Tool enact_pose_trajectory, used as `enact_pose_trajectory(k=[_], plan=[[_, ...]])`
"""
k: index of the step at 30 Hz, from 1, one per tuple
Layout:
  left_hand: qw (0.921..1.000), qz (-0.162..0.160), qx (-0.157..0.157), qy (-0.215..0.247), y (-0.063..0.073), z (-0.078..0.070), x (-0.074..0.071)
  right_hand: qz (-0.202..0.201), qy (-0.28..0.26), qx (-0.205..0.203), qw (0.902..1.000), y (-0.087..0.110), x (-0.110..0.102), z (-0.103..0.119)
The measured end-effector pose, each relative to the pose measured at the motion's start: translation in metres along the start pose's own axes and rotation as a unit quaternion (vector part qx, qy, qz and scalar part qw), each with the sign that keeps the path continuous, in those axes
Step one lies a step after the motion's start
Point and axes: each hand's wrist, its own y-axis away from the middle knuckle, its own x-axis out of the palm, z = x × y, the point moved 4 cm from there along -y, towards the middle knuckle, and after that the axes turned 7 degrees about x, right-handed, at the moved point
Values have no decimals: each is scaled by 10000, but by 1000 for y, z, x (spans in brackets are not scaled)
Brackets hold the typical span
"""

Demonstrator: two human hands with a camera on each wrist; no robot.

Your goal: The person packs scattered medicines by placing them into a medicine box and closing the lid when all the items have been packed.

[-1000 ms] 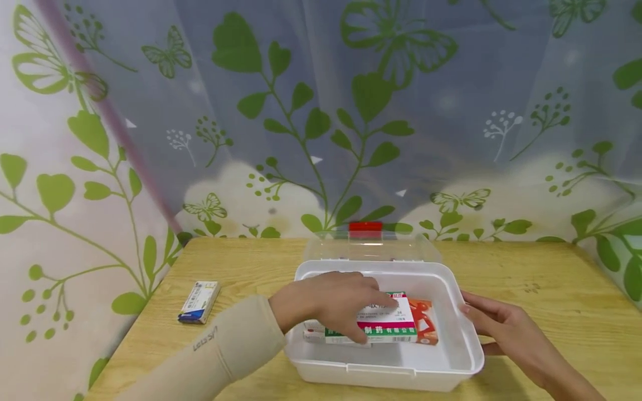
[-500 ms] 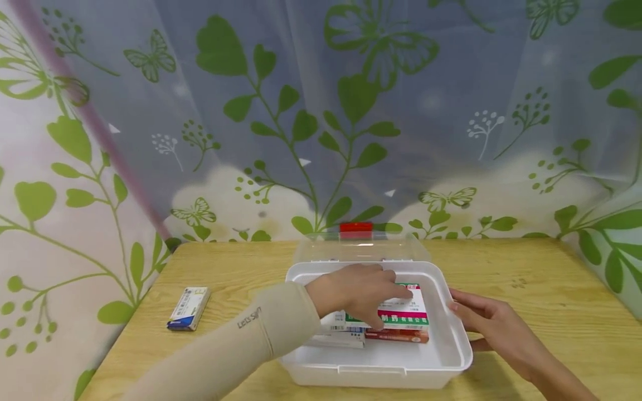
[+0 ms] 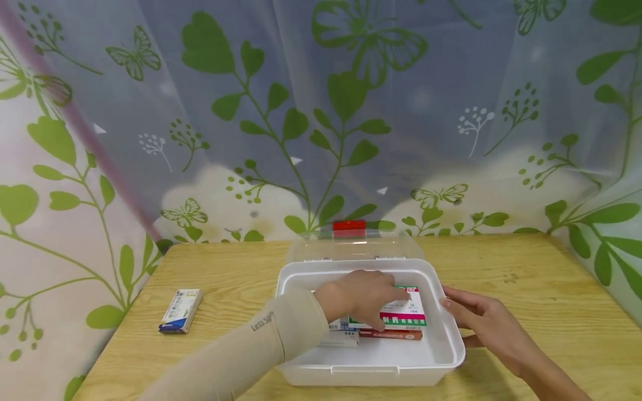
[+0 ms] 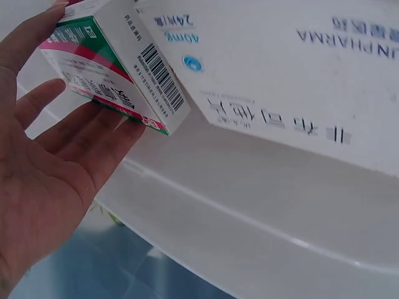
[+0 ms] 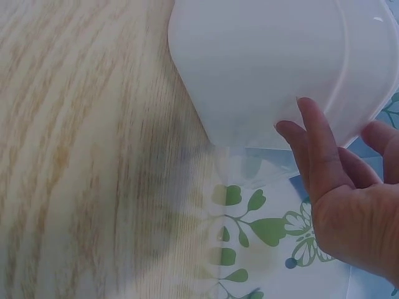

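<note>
My left hand [image 3: 362, 301] reaches into an open white plastic container [image 3: 361, 377] and holds a white, green and magenta medicine box [image 3: 407, 313] by its edges. In the left wrist view, the thumb lies on one edge of that medicine box [image 4: 103, 68], with fingers along the opposite side. Below it inside the container lie a red-brown medicine box [image 3: 396, 335] and white boxes with blue print [image 3: 343, 337], partly covered by my hand and sleeve. My right hand [image 3: 494, 328] touches the container's right side, its fingers [image 5: 321, 146] extended against the outer wall, thumb at the rim.
A small white and blue medicine box [image 3: 180, 312] lies on the wooden table [image 3: 225, 267] at the left. The container's clear lid [image 3: 356, 248], with a red latch [image 3: 349, 228], hangs open toward the patterned curtain [image 3: 281, 139] behind the table.
My left hand has moved right and back within the container with the green and white medicine box, exposing the red-brown box's side. The right hand stays at the container. The head view has shifted slightly.
</note>
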Motion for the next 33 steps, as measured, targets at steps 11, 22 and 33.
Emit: enact_pose_trajectory(k=[11,22,33], plan=[[9997,-195,126,114,-4,-2,9,-4,109,15,9999,1,-1,1],[9998,-55,-13,-206,-5,-10,13,-15,127,98,9999,1,-2,1],[9986,308,-184,-392,-6,-17,11,32,52,91,9999,0,1,0]])
